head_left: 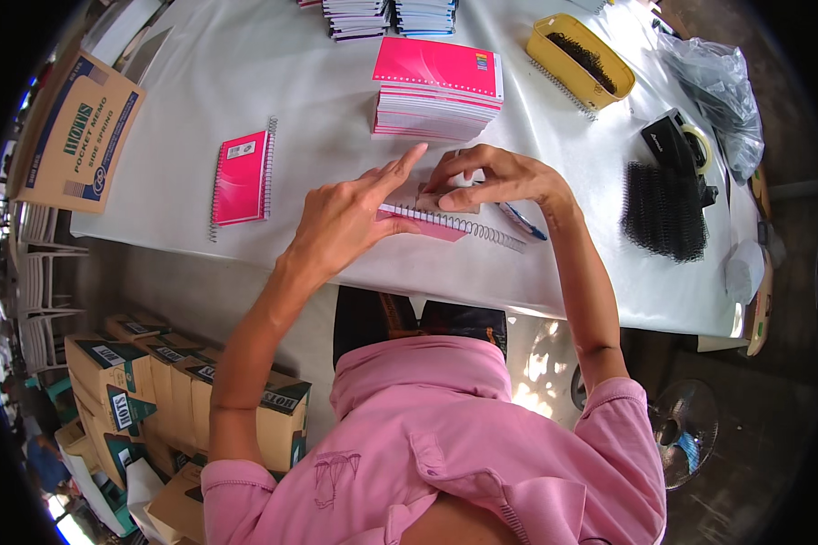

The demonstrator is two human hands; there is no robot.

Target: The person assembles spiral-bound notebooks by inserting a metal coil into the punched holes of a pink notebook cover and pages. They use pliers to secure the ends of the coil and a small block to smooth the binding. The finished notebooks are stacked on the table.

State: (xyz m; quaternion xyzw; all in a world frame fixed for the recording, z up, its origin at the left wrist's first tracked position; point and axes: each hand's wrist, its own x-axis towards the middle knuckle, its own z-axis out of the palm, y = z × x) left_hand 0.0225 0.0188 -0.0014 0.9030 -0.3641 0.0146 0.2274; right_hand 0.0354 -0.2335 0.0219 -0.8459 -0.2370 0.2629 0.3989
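The small pink spiral notebook point(442, 231) is tipped up, so it shows mostly as a thin, slanted shape. A bit of pink cover shows, with a little strip of white pages. A shiny wire coil point(493, 235) runs along its edge, sloping down to the right. Its last loops poke out past the notebook, near the white table's point(323, 109) close edge.

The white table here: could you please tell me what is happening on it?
A person's left hand holds a notebook by its left end. The right hand bends over the notebook's coil, which sticks out at the right; contact is hard to tell. A stack of notebooks stands beyond, and another notebook lies to the left.
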